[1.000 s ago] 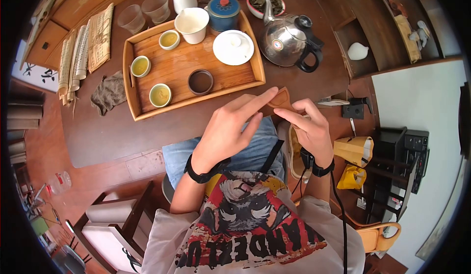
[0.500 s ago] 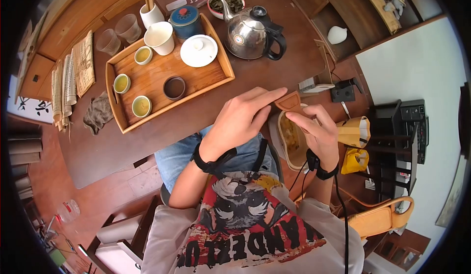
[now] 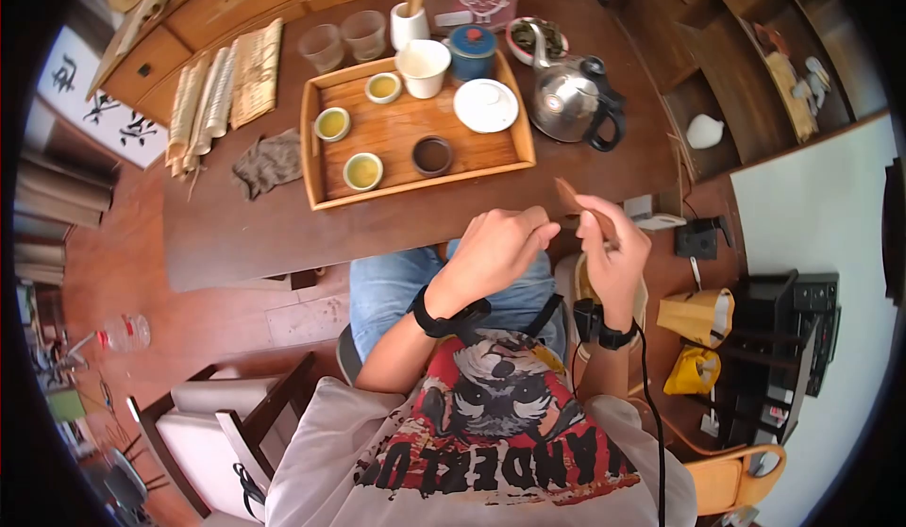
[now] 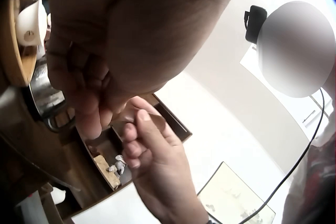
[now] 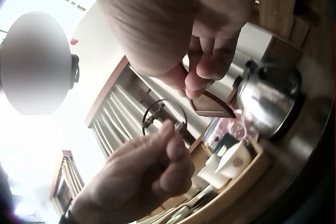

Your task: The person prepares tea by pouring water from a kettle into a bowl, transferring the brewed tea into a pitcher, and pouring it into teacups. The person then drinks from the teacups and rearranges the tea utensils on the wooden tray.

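Note:
My right hand (image 3: pixel 615 249) pinches a small brown scoop-like piece (image 5: pixel 211 104) between thumb and fingers, above the table's near right edge. The piece has a raised rim and is mostly covered by the fingers in the head view. My left hand (image 3: pixel 502 249) is just left of it, apart from the piece, its fingers curled in and the thumb tip against them; nothing shows between them. Ahead on the table, a wooden tray (image 3: pixel 274 184) (image 3: pixel 453 174) bears several cups of pale yellow tea (image 3: pixel 363 171), a dark brown cup (image 3: pixel 432 156), a white lid (image 3: pixel 486 106) and a white pitcher (image 3: pixel 422 66).
A steel kettle (image 3: pixel 563 112) stands right of the tray, with a bowl of leaves (image 3: pixel 537 40) behind it. On the left lie a crumpled cloth (image 3: pixel 267 163) and bamboo scrolls (image 3: pixel 255 71). A bin (image 3: pixel 638 324) stands below my right hand.
My left index finger was stretched to the brown piece; it has drawn back and the fingers have curled. My right hand has tilted the piece more upright. The head view has swung.

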A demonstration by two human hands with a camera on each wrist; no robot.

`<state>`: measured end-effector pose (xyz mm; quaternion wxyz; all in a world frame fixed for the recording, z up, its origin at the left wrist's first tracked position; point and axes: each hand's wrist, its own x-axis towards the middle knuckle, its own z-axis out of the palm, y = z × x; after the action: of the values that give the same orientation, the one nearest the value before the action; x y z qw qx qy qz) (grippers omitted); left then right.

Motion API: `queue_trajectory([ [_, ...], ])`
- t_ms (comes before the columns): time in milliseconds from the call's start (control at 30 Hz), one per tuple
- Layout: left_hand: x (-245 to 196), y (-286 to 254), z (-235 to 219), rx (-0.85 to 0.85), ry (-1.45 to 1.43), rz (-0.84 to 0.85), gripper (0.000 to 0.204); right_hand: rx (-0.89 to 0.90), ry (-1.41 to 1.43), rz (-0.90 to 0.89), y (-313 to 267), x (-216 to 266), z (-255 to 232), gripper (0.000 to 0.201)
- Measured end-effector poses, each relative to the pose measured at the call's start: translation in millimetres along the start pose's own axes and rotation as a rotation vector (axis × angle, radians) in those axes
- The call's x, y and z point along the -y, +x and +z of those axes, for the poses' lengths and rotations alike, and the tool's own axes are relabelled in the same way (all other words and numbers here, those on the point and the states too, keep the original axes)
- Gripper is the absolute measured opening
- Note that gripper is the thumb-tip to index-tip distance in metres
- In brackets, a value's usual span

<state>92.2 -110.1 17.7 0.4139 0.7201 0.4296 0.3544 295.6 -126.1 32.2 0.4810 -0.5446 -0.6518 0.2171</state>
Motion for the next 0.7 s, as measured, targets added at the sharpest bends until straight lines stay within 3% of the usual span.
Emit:
queue_trajectory([
  [67,2.0,-13.7,-22.1,-0.163,0.034,-0.009,0.034,0.127,0.244,0.198,8.9,0.3,33.6,0.017],
  [133,12.1,-31.1,-44.5,-0.348,-0.001,-0.072,0.037,0.239,0.394,0.167,20.0,3.5,75.9,0.012],
  [200,13.8,-48.9,-69.8,-0.527,0.043,-0.139,0.022,0.446,0.342,0.183,26.2,10.6,117.0,0.012],
  [267,21.6,-71.0,-90.2,-0.676,0.152,-0.092,0.014,0.565,0.442,0.157,21.5,25.6,162.2,0.014],
  [333,28.5,-97.4,-109.0,-0.680,0.323,-0.134,0.017,0.696,0.537,0.224,8.2,31.4,200.9,0.018],
  [400,32.4,-126.9,-120.4,-0.602,0.348,-0.276,0.019,0.745,0.572,0.218,-9.8,36.7,232.3,0.018],
  [467,35.3,-145.4,-124.2,-0.608,0.376,-0.316,0.021,0.772,0.623,0.274,-24.4,46.9,252.8,0.019],
  [700,67.7,-148.2,-110.0,-0.598,0.495,-0.322,0.036,0.589,0.688,0.395,-33.0,38.5,276.7,0.028],
])
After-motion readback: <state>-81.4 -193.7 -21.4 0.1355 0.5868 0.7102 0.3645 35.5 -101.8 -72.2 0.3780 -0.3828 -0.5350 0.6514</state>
